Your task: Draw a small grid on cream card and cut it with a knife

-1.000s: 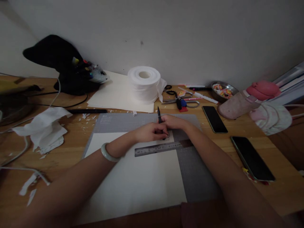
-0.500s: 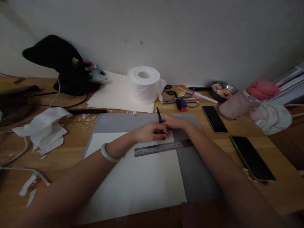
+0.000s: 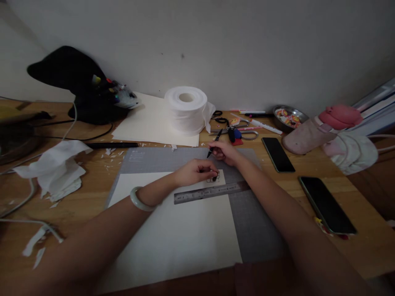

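My right hand (image 3: 224, 151) grips a slim black pen (image 3: 214, 143), tilted, above the far part of the grey cutting mat (image 3: 148, 160). Nearer to me, my left hand (image 3: 197, 170) has its fingers closed in a pinch at the white paper (image 3: 179, 234), with a small black object (image 3: 214, 178) at its fingertips; its kind is too small to make out. Beside these fingertips a small boxy line drawing (image 3: 209, 180) shows on the paper. A steel ruler (image 3: 200, 195) lies across the sheet just below the left hand, its right end beneath my right forearm.
Behind the mat stand a toilet paper roll (image 3: 185, 111) on white sheets (image 3: 138, 125) and scissors (image 3: 249, 133). To the right are two phones (image 3: 277, 154), a metal bowl (image 3: 288, 119) and a pink-lidded bottle (image 3: 308, 131). Crumpled tissue (image 3: 55, 164) and cables lie left.
My right hand has drawn away from the left one, toward the far side, with the pen now leaning right. The left hand stays at the drawing, which shows more fully.
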Available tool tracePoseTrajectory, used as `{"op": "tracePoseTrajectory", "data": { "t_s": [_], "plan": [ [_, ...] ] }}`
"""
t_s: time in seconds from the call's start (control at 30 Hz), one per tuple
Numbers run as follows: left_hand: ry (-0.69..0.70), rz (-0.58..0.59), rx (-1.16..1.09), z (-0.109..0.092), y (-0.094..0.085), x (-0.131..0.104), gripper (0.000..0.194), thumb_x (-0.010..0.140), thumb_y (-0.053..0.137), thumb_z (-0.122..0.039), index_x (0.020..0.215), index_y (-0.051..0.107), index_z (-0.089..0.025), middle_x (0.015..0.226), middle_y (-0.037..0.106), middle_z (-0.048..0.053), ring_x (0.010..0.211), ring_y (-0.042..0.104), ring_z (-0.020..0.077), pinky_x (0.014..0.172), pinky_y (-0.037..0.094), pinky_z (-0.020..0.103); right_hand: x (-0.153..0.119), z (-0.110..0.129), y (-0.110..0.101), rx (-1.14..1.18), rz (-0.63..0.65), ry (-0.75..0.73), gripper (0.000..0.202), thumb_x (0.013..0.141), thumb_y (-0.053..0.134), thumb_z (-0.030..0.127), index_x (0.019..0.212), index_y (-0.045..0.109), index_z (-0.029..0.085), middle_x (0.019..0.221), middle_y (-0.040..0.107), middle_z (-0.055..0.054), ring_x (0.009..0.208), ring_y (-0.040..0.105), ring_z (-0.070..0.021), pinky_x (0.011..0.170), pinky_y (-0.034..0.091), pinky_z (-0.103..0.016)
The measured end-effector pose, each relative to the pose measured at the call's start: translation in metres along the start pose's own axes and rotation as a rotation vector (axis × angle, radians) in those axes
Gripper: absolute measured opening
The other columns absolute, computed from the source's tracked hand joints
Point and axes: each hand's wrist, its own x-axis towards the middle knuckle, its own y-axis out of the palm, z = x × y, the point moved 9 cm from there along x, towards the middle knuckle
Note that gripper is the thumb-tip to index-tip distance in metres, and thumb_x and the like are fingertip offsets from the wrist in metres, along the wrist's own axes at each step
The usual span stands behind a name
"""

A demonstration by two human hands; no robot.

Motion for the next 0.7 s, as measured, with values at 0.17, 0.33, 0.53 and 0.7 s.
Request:
{"op": "tracePoseTrajectory", "data": {
  "t_s": [0.17,0.33,0.53,0.7],
  "plan": [
    [0.021,-0.033,-0.005,0.0003,-0.0027,0.0009,0.014,0.082,0.056,-0.023,0.088,0.065,-0.015,0.088,0.067,0.004,0.079,0.059,0.0112,0.072,0.046,0.022,0.0012,-0.0016,-0.0045,0.117,-0.026,0.033,0.015,0.071,0.054,0.026,0.062,0.047,0.016,0.041,0.038,0.008,0.033,0.021,-0.0034,0.035,0.008,-0.020],
    [-0.008,-0.017,0.034,0.0030,-0.0016,0.0008,0.015,0.082,0.057,-0.022,0.091,0.068,-0.015,0.092,0.070,0.004,0.082,0.062,0.0126,0.076,0.048,0.023,0.0029,-0.0029,-0.0032,0.130,-0.010,0.020,0.016,0.071,0.056,0.026,0.063,0.047,0.016,0.041,0.038,0.008,0.032,0.023,-0.0029,0.034,0.009,-0.019],
    [-0.015,-0.048,0.039,0.0040,-0.0044,0.0005,0.017,0.081,0.057,-0.023,0.092,0.068,-0.015,0.094,0.070,0.005,0.084,0.064,0.0133,0.076,0.050,0.023,0.0014,-0.0004,-0.0033,0.151,-0.018,-0.003,0.015,0.067,0.059,0.026,0.062,0.050,0.015,0.040,0.039,0.008,0.031,0.023,-0.0021,0.033,0.009,-0.018],
    [0.019,-0.046,0.044,0.0019,-0.0032,0.0009,0.018,0.081,0.057,-0.023,0.092,0.068,-0.014,0.093,0.070,0.005,0.083,0.065,0.0129,0.075,0.050,0.021,0.0033,0.0005,-0.0026,0.169,-0.002,-0.023,0.016,0.064,0.061,0.027,0.061,0.051,0.015,0.040,0.041,0.007,0.031,0.024,-0.0018,0.033,0.009,-0.017]
  ]
}}
